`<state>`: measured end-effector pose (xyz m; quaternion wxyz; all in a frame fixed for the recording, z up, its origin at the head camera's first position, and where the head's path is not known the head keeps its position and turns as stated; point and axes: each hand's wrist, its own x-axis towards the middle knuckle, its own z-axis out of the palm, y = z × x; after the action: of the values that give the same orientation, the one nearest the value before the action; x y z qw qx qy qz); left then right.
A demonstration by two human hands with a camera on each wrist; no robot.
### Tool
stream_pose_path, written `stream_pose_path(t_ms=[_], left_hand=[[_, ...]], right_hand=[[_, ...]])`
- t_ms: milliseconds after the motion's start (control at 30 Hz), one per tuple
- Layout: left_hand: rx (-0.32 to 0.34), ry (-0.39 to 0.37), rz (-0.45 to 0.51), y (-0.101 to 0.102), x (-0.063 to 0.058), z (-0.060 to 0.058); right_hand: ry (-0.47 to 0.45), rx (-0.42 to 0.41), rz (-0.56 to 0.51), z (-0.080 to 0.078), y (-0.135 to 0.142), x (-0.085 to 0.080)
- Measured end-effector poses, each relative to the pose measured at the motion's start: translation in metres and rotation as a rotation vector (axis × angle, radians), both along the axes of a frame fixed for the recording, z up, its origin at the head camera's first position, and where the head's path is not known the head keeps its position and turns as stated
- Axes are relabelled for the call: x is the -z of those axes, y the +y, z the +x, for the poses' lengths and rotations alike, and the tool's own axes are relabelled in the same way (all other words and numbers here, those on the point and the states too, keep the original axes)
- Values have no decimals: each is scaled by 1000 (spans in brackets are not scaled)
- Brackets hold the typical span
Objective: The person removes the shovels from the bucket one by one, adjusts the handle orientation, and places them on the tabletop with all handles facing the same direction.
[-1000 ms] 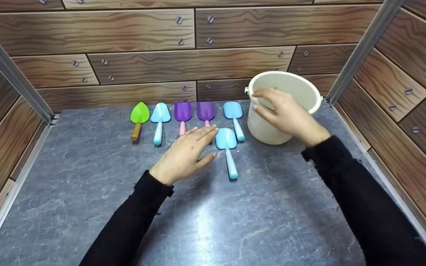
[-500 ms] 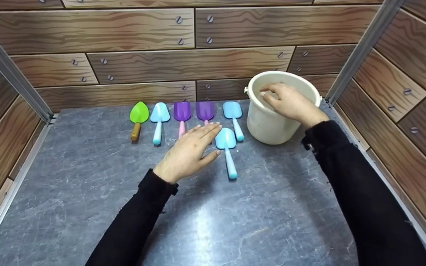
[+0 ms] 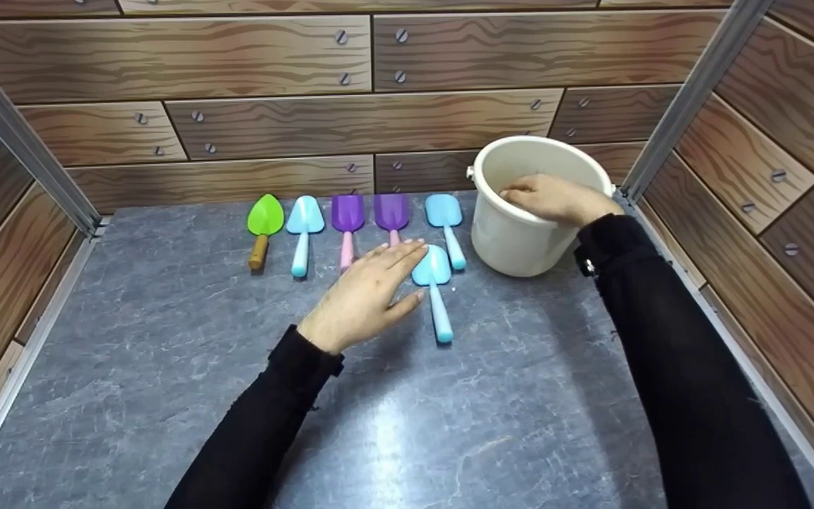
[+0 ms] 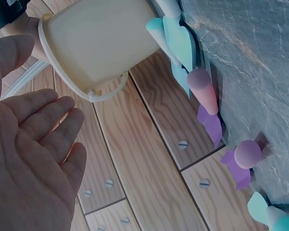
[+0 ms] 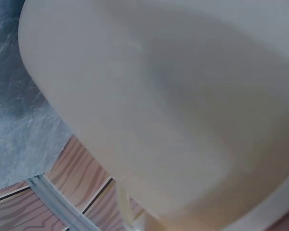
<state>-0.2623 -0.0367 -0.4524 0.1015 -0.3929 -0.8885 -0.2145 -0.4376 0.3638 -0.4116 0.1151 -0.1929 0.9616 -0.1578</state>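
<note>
My right hand reaches down over the near rim into a cream bucket; its fingertips are hidden inside. The bucket's outer wall fills most of the right wrist view. My left hand hovers over the table with fingers extended and holds nothing. Its fingertips overlap the blade of a light blue hand trowel, which lies in front of the others. Behind it stretches a row: a green trowel with brown handle, a light blue one, two purple ones with pink handles, and another blue one.
The grey marbled table is bounded by wood-patterned panels at the back and sides. A metal post stands at the back right corner, close to the bucket.
My right hand has gone from above the bucket's near rim down into the bucket. The left hand has shifted slightly to the right. The trowels and bucket stay put.
</note>
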Motion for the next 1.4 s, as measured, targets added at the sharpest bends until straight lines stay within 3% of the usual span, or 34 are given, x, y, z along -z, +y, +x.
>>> stream_pose_path(t_ms=[67,300,500,633,933,1200,1333,1400], left_hand=[[2,-5,-1,1,1,0],[11,-13,-6,2,3,2],[15,-19,-4,3,4,1],[15,-18,-4,3,4,1],[13,-17,-9,1,5,0],[15,-15,3,1,6,0],[20,-10,6,2,6,0],[21,-9,6,2,6,0]], right_hand=[[-35,-25,27,-2,3,1],[-267,3,31,49,-29,-49],[-378,45,66,53,-28,-49],[-360,38,108,54,-28,-48],[-227,38,172,57,-34,-50],[-123,116,164,60,-37,-56],[-85,136,127,50,-31,-53],[-51,140,130,36,-22,-45]])
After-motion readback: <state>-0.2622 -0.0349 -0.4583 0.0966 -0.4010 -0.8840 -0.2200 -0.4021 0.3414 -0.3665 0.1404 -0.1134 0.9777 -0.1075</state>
